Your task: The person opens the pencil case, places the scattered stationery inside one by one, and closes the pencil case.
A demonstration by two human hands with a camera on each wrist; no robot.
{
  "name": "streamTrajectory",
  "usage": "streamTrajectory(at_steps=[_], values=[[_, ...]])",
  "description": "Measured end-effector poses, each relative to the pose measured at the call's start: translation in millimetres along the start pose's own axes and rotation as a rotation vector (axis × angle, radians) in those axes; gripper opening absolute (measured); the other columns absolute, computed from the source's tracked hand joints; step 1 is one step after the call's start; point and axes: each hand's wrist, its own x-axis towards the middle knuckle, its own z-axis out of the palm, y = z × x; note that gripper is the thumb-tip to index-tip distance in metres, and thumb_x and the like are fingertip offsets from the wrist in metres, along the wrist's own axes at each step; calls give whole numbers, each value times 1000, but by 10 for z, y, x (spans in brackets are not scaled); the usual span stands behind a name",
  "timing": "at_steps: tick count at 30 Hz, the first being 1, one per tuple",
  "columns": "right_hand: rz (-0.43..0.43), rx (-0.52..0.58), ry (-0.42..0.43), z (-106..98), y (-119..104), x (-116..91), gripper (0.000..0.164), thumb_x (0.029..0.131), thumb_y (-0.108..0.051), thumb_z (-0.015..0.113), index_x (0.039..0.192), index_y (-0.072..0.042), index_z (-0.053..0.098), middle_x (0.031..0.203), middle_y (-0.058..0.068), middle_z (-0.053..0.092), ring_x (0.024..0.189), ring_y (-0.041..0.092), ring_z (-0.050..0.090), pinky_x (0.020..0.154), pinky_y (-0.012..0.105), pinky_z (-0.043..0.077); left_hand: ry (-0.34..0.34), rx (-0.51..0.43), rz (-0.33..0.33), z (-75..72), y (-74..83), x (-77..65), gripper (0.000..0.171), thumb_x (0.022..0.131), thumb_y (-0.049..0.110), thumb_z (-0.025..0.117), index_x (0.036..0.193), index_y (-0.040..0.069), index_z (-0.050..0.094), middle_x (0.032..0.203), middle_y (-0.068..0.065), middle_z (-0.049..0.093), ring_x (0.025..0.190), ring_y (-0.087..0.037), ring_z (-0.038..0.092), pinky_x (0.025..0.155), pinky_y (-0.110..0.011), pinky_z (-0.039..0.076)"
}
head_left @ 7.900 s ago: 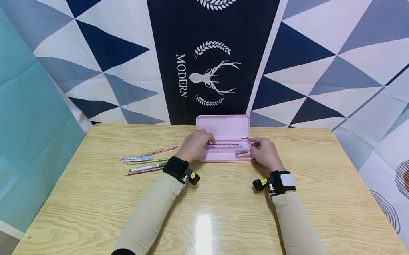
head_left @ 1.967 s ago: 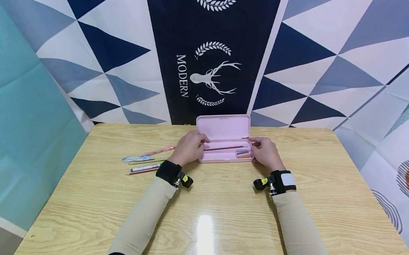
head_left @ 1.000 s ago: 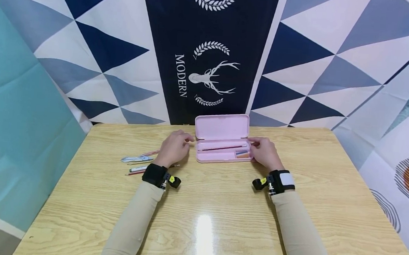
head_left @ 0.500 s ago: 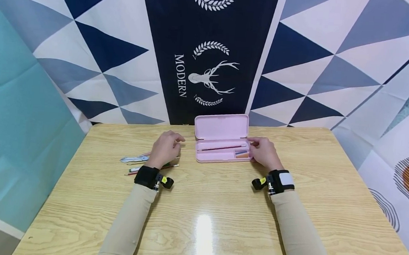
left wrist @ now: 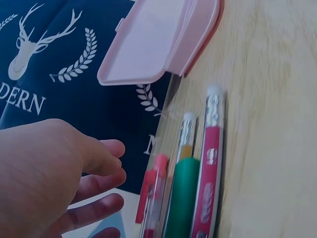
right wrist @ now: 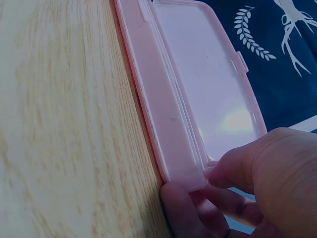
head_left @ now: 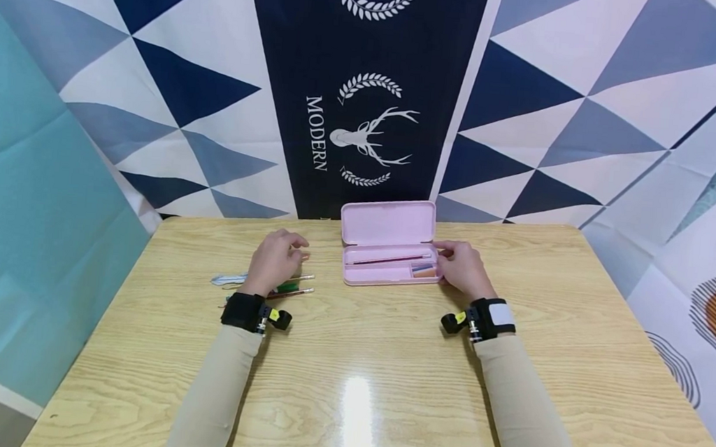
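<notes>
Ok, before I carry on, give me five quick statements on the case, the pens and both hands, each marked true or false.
1. The pink case stands open. True.
2. The left hand is inside the case. False: it is to the left of the case, near the loose pens and pencils.
3. The right hand grips the case at its right end. True.
4. No pencil lies in the case. False: a dark red pencil lies in it.
5. A green-ended pen lies outside the case. True.
</notes>
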Motion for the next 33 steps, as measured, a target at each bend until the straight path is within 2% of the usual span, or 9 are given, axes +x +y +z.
streamTrajectory(at_steps=[11,22,33], values=[[6,3,-7,-10,-8,-7,44,96,-5,50,140,-6,58,111,21,66,61,15,64,53,25,55,22,-15,-58,-130,-104,-32,27,96,9,57,118,11,72,112,-13,66,102,-31,59,82,-48,52],[8,1,-11,-11,4,1,44,96,-5,50,139,-6,59,111,20,66,62,15,64,53,25,56,3,7,-92,-191,-207,-78,25,96,10,58,117,11,72,111,-12,66,99,-30,60,82,-48,52],[15,-8,-8,-20,0,-3,43,97,-7,50,139,-7,58,112,20,67,65,18,65,54,26,55,-82,10,-118,-209,-242,-88,25,94,15,62,117,10,72,106,-11,65,91,-28,59,80,-45,51]])
